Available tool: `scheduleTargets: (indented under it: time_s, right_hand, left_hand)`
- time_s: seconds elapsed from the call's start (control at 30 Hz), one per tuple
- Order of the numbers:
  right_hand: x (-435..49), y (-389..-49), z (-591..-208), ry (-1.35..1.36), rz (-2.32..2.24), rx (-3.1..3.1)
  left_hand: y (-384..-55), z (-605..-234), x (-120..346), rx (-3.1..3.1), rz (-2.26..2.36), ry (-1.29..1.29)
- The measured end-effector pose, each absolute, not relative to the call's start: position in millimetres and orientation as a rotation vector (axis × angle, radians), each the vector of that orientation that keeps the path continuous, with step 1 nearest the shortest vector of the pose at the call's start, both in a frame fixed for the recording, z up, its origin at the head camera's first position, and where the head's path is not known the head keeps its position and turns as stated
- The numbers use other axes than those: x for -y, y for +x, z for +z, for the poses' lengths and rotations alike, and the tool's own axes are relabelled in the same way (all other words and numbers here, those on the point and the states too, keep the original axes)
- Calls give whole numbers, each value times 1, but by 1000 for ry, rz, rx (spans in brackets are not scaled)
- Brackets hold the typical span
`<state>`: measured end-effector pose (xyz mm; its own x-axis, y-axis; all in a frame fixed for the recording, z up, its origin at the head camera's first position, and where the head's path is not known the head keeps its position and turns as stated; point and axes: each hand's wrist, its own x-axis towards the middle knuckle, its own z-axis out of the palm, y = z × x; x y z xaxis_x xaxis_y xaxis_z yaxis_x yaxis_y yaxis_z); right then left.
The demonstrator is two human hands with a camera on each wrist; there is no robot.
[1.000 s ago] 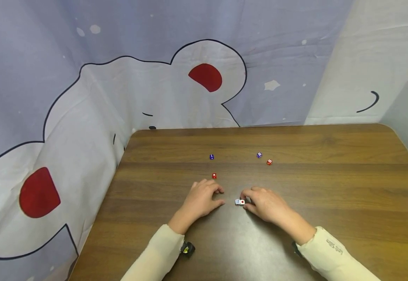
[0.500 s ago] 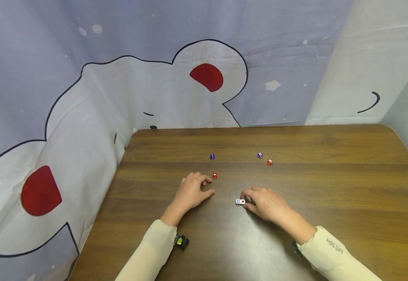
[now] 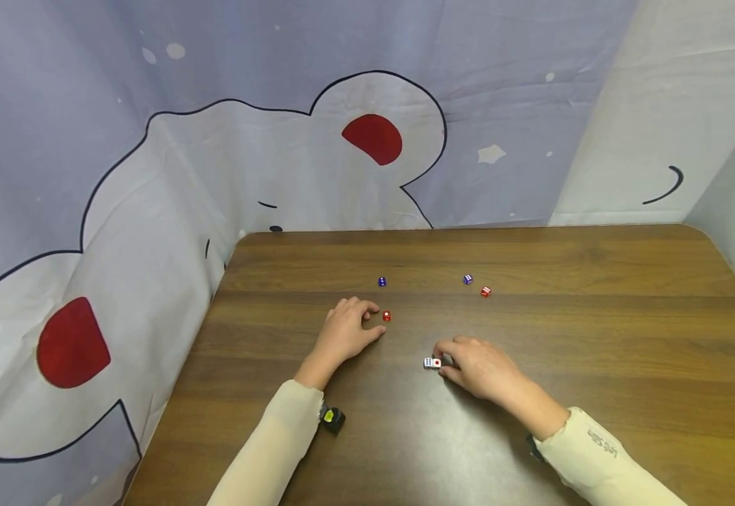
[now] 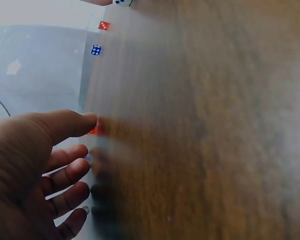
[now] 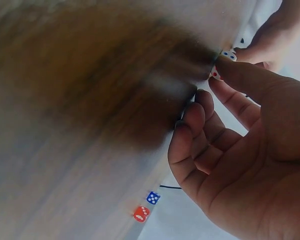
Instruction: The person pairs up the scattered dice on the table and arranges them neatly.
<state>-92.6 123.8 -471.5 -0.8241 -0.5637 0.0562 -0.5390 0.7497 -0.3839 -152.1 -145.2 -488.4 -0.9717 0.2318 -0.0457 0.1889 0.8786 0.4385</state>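
Two white dice [image 3: 432, 363] sit side by side on the table, one showing blue pips and the other a red pip. My right hand [image 3: 483, 367] pinches the right one between thumb and index finger; in the right wrist view its thumb overlaps the pair. The left hand [image 3: 346, 332] is close to a red die [image 3: 386, 316], with thumb and index finger spread apart on its near side and nothing between them. In the left wrist view, that thumb partly hides the red die [image 4: 92, 131]. Beyond it lies a blue die [image 3: 382, 282].
Farther back to the right, another blue die [image 3: 467, 279] lies next to another red die [image 3: 485, 292]. The wooden table [image 3: 595, 337] ends at a printed curtain [image 3: 500, 126] along its back and left sides.
My left hand has moved left, away from the white dice, then forward to the near red die. The right hand has stayed at the white dice.
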Motion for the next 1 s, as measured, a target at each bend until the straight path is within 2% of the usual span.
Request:
scheduleTargets:
  time_s: [1.0]
  right_hand:
    - [-120,-95,-472,-885,-608,-2869]
  left_hand:
    - [-161,-486,125,-2959,629,361]
